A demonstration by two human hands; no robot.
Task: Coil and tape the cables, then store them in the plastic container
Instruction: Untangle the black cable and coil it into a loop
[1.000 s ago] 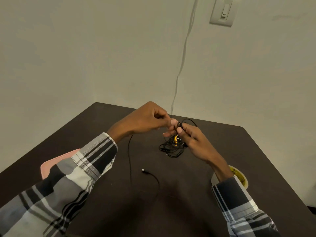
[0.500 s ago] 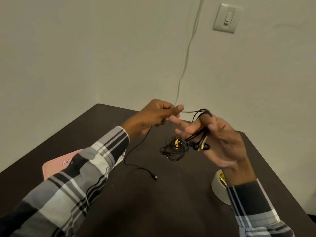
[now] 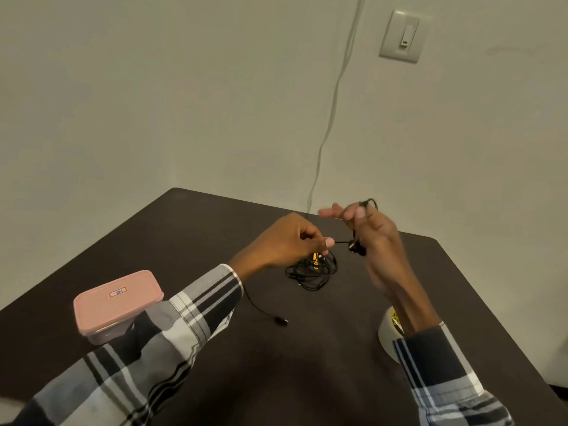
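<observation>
I have both hands raised over the middle of the tabletop point(image 3: 307, 379), winding a thin black earphone cable point(image 3: 341, 241); my right hand point(image 3: 373, 241) stands upright with its fingers loosely spread, and the cable runs over them, a small loop showing at the top and what look like the earbuds hanging by the palm, so the fingers serve as the former for the coil and that grip is closed on the cable. My left hand point(image 3: 289, 241) pinches the same cable between thumb and forefinger just beside the right, a narrow grip that I judge keeps the strand taut as it feeds round; the free tail drops below my left wrist and ends in a plug point(image 3: 280, 320) lying on the tabletop toward the near edge. A second bundle of black cable point(image 3: 312, 270) with a yellow part lies loose on the tabletop beneath my hands, not taped as far as I can see; the roll of tape point(image 3: 388, 333) stands near the right edge, partly hidden by my right sleeve, close enough to reach once the coil is done. The pink plastic container point(image 3: 118, 302) sits at the left edge with its lid on, so it must be opened before anything goes in; I judge the job is at an early stage.
</observation>
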